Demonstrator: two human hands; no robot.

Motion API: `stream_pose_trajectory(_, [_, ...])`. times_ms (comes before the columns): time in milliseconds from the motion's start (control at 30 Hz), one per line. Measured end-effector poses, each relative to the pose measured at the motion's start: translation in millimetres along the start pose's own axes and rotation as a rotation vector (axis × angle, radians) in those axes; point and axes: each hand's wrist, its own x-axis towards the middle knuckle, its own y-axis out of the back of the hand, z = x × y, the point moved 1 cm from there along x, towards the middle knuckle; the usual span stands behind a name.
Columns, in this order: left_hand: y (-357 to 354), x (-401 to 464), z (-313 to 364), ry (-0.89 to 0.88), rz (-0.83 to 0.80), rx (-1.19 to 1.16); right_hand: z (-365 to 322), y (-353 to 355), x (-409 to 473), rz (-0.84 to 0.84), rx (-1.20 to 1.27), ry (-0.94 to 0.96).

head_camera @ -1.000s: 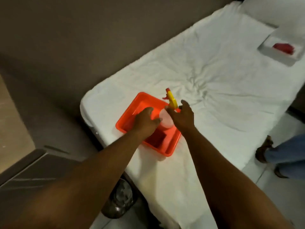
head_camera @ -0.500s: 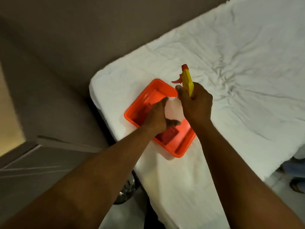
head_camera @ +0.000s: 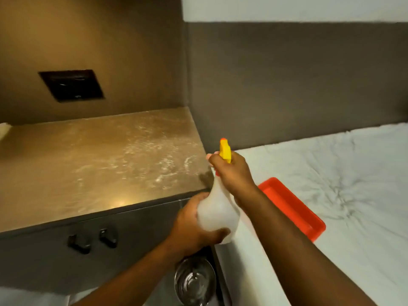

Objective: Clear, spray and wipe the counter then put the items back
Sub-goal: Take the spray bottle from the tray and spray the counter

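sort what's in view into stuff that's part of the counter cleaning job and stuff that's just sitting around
Part of the job:
- spray bottle, held by the left hand at the body and the right hand at the trigger head
- counter, its top bare and streaky
- orange tray, on the bed

Just lying about:
- bed sheet
- metal bin on the floor
- dark wall panel
- cabinet handles

Brown walls [head_camera: 287,74]; black wall plate [head_camera: 71,85] above lit cabinet [head_camera: 44,257]; white-sheeted bed [head_camera: 331,173] right of cabinet; steel bin [head_camera: 194,281] below.
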Motion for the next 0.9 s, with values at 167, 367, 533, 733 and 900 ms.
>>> stream_pose_trajectory(167, [77,-38,-1,0.083,0.219,-0.277,-53,-87,-31,-0.148,0.016,-0.075])
stream_pose_trajectory(367, [142,-66,-10,0.122,0.332,-0.371,-83,-162,-49,-0.247,-0.003,-0.073])
stream_pose_trajectory(533, [165,-80,-20,0.183,0.351,-0.393,-86,-196,-56,-0.212,-0.135,-0.071])
stream_pose_trajectory(733, [177,-85,-24,0.193,0.397,-0.388,-86,-217,-58,-0.227,-0.165,-0.094])
stream_pose_trajectory(900, [194,-103,-37,0.226,0.395,-0.399,-80,-237,-66,-0.393,-0.11,-0.142])
